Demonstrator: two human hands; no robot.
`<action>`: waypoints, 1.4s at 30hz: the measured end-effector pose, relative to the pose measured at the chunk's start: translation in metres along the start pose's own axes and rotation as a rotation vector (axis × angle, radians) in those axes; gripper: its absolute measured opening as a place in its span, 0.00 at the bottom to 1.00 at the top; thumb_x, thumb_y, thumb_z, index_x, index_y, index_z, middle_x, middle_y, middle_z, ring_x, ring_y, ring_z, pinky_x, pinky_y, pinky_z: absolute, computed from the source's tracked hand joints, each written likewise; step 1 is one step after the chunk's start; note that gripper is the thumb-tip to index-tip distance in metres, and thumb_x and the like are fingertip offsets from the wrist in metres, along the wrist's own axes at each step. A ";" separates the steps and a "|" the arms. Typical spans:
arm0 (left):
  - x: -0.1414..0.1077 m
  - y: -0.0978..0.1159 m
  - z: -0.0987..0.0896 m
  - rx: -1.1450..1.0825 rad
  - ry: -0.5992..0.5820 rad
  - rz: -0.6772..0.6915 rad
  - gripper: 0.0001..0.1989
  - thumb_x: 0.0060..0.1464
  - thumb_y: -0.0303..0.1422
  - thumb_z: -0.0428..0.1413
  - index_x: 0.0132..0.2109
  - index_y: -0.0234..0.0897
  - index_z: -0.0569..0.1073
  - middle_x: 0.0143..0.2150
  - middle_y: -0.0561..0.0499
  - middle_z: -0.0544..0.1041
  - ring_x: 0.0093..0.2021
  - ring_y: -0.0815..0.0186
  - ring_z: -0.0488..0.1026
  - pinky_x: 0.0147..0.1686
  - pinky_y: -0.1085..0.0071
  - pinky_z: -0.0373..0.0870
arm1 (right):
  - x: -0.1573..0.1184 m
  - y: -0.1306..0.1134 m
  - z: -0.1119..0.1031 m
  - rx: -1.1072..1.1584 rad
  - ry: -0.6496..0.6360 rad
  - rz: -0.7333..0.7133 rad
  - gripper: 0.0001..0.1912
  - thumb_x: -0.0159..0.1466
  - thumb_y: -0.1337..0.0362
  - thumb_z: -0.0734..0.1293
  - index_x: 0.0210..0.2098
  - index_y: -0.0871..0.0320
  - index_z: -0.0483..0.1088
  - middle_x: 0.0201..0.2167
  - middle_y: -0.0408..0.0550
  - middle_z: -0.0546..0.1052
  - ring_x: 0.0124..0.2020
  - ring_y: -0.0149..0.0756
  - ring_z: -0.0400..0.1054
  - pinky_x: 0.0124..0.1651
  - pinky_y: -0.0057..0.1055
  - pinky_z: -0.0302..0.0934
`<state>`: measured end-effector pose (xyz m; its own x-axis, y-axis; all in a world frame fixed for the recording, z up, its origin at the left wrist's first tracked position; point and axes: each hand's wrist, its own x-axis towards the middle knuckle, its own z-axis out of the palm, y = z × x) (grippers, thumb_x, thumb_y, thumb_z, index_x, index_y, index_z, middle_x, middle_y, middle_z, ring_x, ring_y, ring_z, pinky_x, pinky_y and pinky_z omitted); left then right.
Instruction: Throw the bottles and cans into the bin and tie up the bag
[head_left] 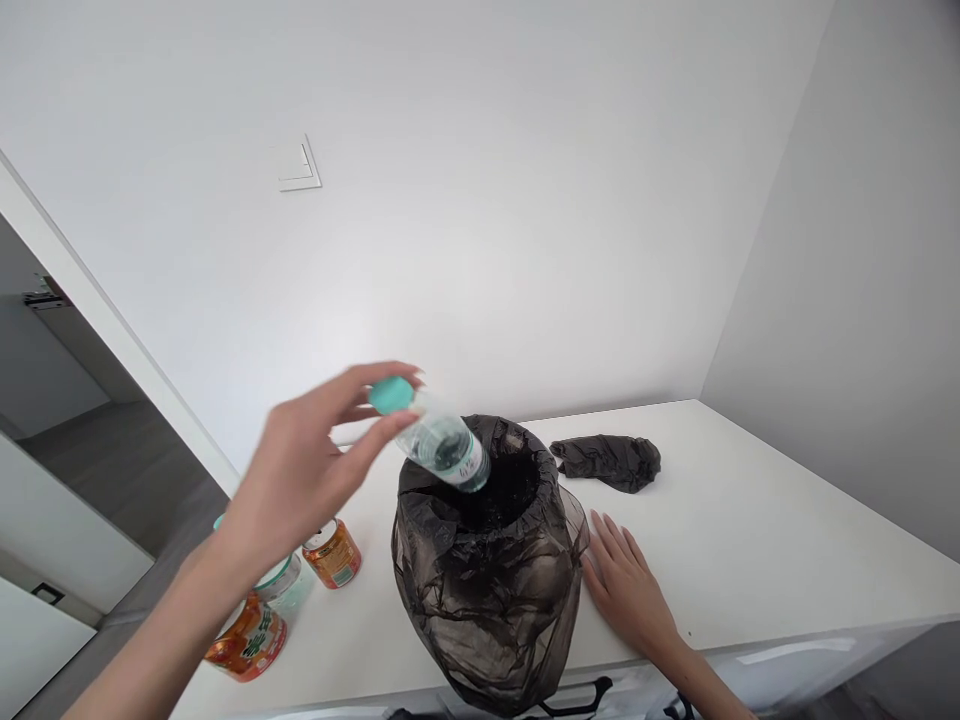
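My left hand (pixel 304 460) grips a clear plastic bottle (pixel 442 445) by its teal cap (pixel 391 395), thumb and fingers pinched around it, above a white worktop (pixel 742 540). The bottle tilts base-down to the right, its lower end at the mouth of an upright container covered by a thin black bag (pixel 487 600); whether it touches the inside, I cannot tell. The bag billows around the sides and, in this view, overlaps the front edge. My right hand (pixel 626 590) lies palm down near that edge, fingers extended and grasping nothing, just beside the bag. A crumpled black bundle (pixel 609 460) rests by the back edge, toward the back right corner. Near the left edge stand a small orange can (pixel 334 557) and a larger orange container (pixel 259 638), the latter partly hidden by my forearm.
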<state>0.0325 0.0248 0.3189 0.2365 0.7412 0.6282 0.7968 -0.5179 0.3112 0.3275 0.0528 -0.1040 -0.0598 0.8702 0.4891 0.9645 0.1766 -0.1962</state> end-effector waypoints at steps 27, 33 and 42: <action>-0.003 -0.079 0.097 -0.210 -0.507 -0.004 0.29 0.64 0.58 0.49 0.60 0.47 0.76 0.68 0.50 0.73 0.73 0.52 0.60 0.72 0.52 0.54 | 0.000 -0.003 0.000 0.008 -0.006 0.024 0.29 0.76 0.51 0.51 0.71 0.55 0.62 0.74 0.52 0.59 0.75 0.47 0.50 0.75 0.53 0.48; -0.036 -0.101 0.120 -0.640 -0.313 -0.478 0.37 0.68 0.58 0.32 0.72 0.46 0.61 0.72 0.46 0.68 0.70 0.55 0.65 0.67 0.57 0.65 | 0.001 -0.002 0.001 0.003 -0.026 0.023 0.30 0.76 0.52 0.52 0.70 0.57 0.63 0.74 0.52 0.60 0.75 0.48 0.50 0.75 0.53 0.48; -0.120 -0.155 0.113 -0.067 -0.097 -0.313 0.28 0.66 0.52 0.45 0.66 0.46 0.69 0.62 0.43 0.77 0.61 0.49 0.74 0.56 0.52 0.75 | -0.001 -0.003 -0.001 0.020 -0.001 0.019 0.29 0.76 0.51 0.52 0.69 0.56 0.64 0.73 0.53 0.61 0.75 0.49 0.51 0.75 0.54 0.48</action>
<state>-0.0568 0.0645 0.1147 0.0405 0.9042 0.4251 0.8015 -0.2835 0.5266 0.3252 0.0514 -0.1034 -0.0419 0.8737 0.4846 0.9602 0.1693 -0.2223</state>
